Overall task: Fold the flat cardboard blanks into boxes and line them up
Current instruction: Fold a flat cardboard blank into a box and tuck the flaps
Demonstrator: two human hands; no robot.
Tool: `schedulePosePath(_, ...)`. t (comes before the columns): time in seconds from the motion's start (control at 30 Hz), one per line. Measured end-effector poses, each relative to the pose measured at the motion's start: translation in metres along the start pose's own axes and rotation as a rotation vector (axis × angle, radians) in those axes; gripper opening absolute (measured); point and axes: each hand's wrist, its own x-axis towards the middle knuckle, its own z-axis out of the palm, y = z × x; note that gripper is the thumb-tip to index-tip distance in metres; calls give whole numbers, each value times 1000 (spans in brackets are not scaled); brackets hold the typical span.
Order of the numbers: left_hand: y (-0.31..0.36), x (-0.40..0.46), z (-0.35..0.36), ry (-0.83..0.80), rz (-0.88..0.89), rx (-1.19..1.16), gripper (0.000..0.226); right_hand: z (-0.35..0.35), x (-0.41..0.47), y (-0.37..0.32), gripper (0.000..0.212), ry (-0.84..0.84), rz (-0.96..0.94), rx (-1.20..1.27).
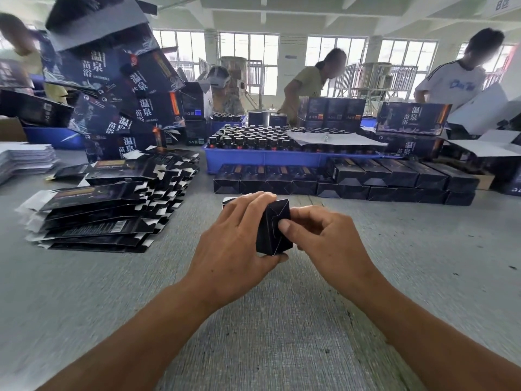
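Box (275, 227) in hand at table centre, held just above the grey tabletop (282, 320), end face turned toward the camera. Left hand (236, 244) wraps it from the side — fingers curled over the top, thumb under the lower edge. Right hand (318, 235) has its fingers curled in, thumb tip pressing the end flaps where they interlock. Both hands gripping the same box; the far end is hidden, so whether it is closed I cannot tell.

Flat blanks (107, 201) lie in a fanned heap to the left, well apart from the hands. Finished boxes (346, 179) sit in a row at the far edge, against a blue tray (282, 159) of dark bottles (253, 136).

Handling, as judged: thin printed card, very light, stiff along the creases but easily dented across a panel. The glossy surface looks slightly slippery. Best held by the long side panels near the corners, where the folds give strength; squeezing mid-panel would likely bow the tube and spring the tabs. Flap tabs look delicate — press flat with the thumb pad, not the nail.
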Motion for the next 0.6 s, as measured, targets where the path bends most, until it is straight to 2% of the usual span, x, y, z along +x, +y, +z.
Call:
schedulePosePath(0.3,5,0,-2,-9,18,-25,91,-3,1,4,12,38,-8,-31)
schedulePosePath(0.5,4,0,-2,-1,17,-16,92,-8,2,2,14,-43,-6,31)
schedulePosePath(0.6,5,1,-2,20,22,-12,91,-7,0,1,27,-57,-2,-6)
